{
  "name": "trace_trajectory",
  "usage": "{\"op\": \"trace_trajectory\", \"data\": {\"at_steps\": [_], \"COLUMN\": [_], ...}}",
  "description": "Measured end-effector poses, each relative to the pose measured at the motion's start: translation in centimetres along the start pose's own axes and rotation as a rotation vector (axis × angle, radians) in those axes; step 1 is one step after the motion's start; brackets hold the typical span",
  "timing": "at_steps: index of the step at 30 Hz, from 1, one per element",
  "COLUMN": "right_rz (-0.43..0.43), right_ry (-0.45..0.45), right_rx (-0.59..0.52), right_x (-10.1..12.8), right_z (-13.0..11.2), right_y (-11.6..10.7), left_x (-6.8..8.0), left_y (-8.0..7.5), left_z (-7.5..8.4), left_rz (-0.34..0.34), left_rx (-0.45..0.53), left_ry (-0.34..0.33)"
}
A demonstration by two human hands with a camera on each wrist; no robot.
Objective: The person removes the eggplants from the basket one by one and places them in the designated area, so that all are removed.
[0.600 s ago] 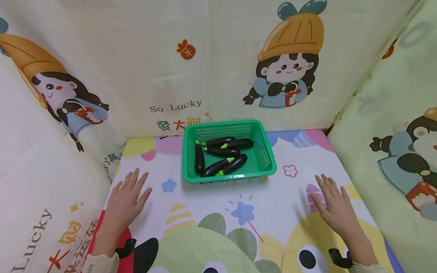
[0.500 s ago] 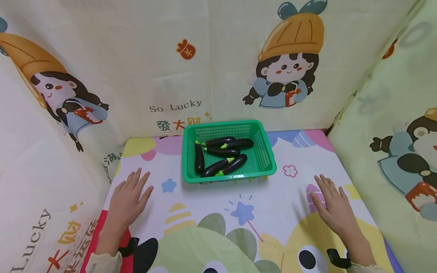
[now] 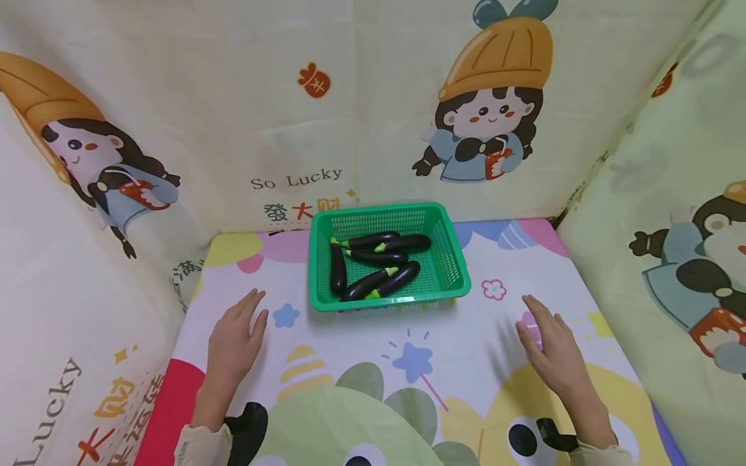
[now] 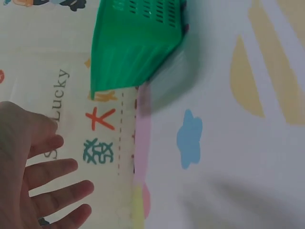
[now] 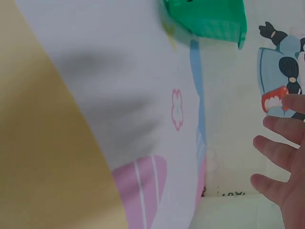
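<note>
A green plastic basket [image 3: 389, 304] stands at the back middle of the table, with several dark purple eggplants [image 3: 367, 283] lying in its left and central part. My left hand [image 3: 234, 336] hovers to the front left of the basket, its fingers extended and holding nothing. On the other side, my right hand [image 3: 553, 349] hangs above the cloth, fingers spread and apart from the basket. Spread fingers [image 4: 62, 198] show in the left wrist view, below the basket's end wall [image 4: 138, 52]. The right wrist view has the basket's other end [image 5: 209, 21] at the top.
A printed tablecloth [image 3: 361, 349] with cartoon shapes covers the table. Cream cloth with cartoon figures hangs as a back wall [image 3: 384, 77], and similar cloth forms the left side [image 3: 87, 291] and right side [image 3: 618, 194]. A black wrist strap piece [image 3: 556, 437] sits at my right wrist.
Both hands have moved inward: the left hand to the right and turned slightly, the right hand a little to the left. The basket and eggplants stay in place; the view has shifted slightly.
</note>
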State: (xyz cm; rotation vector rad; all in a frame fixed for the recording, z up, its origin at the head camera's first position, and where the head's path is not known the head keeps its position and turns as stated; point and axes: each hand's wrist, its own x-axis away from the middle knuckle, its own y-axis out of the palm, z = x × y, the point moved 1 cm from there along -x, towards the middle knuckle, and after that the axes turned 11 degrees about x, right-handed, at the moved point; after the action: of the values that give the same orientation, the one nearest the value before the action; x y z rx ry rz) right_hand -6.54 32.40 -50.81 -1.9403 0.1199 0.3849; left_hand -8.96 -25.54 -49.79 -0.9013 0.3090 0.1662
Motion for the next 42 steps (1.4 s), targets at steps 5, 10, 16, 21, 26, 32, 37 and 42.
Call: {"op": "trace_trajectory", "data": {"at_steps": [5, 10, 16, 21, 26, 32, 37, 42], "right_rz": [0.032, 0.039, 0.026, 0.028, 0.005, -0.043, -0.073, -0.085], "right_ry": [-0.012, -0.012, -0.015, -0.043, -0.044, -0.068, -0.118, -0.157], "right_rx": [-0.021, -0.027, -0.024, -0.025, -0.041, -0.097, -0.111, -0.123], "right_x": [-0.6, -1.4, -2.3, -3.2, -4.1, -5.2, -6.1, -7.2], "right_z": [-0.8, -1.4, -2.3, -3.1, -3.8, -4.6, -5.1, -5.7], "right_y": [0.3, 0.7, 1.0, 1.1, 1.4, 1.8, 2.4, 2.8], "left_x": [-0.1, -0.6, -1.4, -1.6, -2.0, -2.5, -2.9, -3.3], "left_y": [0.7, 1.1, 1.6, 2.2, 2.4, 2.8, 3.1, 3.5], "left_z": [0.7, 1.2, 1.3, 1.1, 1.3, 1.7, 2.0, 2.2], "left_rz": [0.033, 0.016, -0.073, -0.094, -0.119, -0.128, -0.130, -0.148], "left_rx": [0.070, 0.225, 0.459, 0.570, 0.712, 0.845, 0.918, 0.985], "left_ry": [-0.085, -0.202, -0.368, -0.445, -0.523, -0.655, -0.732, -0.761]}}
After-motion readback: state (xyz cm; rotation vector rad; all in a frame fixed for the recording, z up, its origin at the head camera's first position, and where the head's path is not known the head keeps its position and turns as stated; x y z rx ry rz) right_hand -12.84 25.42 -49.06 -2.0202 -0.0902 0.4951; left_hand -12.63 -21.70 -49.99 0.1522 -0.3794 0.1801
